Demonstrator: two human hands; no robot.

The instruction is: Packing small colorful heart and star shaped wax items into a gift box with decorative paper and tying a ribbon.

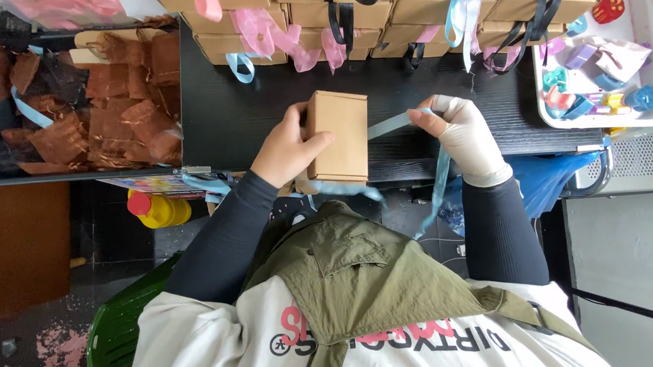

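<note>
The left hand (pixel 287 149) gripped the kraft box (pixel 337 137); the gloved right hand (pixel 457 132) pinched the blue ribbon (pixel 388 125) taut. Excess pull risked tipping the box or slipping the ribbon.

One head-worn camera looks steeply down, close over the black table (pixel 260 111).

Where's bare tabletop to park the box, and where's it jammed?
Bare black table lies between the bin of brown pouches and the small kraft box in the left hand. A narrower strip runs right of the right hand, before the white tray. The back edge is crowded with stacked boxes.
</note>
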